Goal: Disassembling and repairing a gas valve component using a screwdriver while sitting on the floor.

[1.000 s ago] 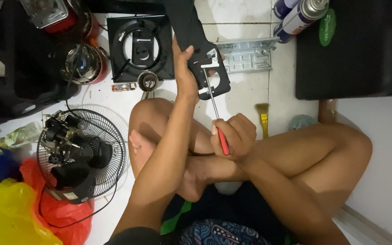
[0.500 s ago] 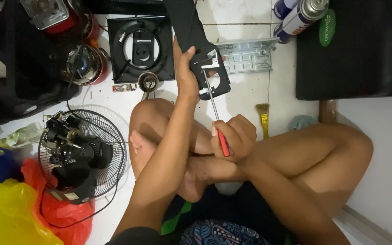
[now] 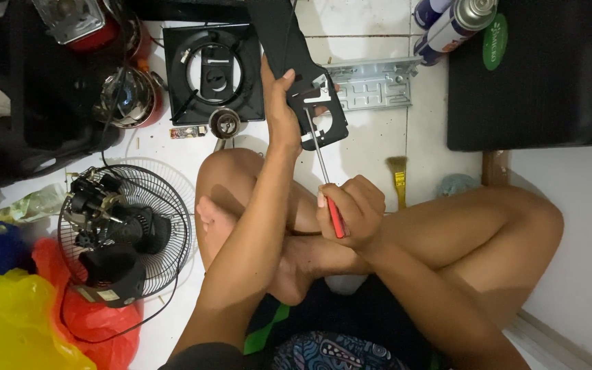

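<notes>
I sit cross-legged on a white tiled floor. My left hand [image 3: 284,109] grips a long black plastic part [image 3: 289,48] with a metal bracket at its lower end, holding it upright over my knees. My right hand [image 3: 351,209] is closed around the red handle of a screwdriver [image 3: 323,175]. The screwdriver's thin steel shaft runs up to the bracket, with its tip against the part just beside my left thumb.
A dismantled fan with a wire grille and black motor [image 3: 121,233] lies at left above red and yellow plastic bags [image 3: 8,329]. A square black housing [image 3: 214,72], a grey metal plate [image 3: 371,85], a small yellow brush [image 3: 399,178], spray cans [image 3: 457,20] and a black case [image 3: 536,75] lie ahead.
Almost nothing differs; both hands keep their grips, and the screwdriver stays against the bracket with only a slight shift.
</notes>
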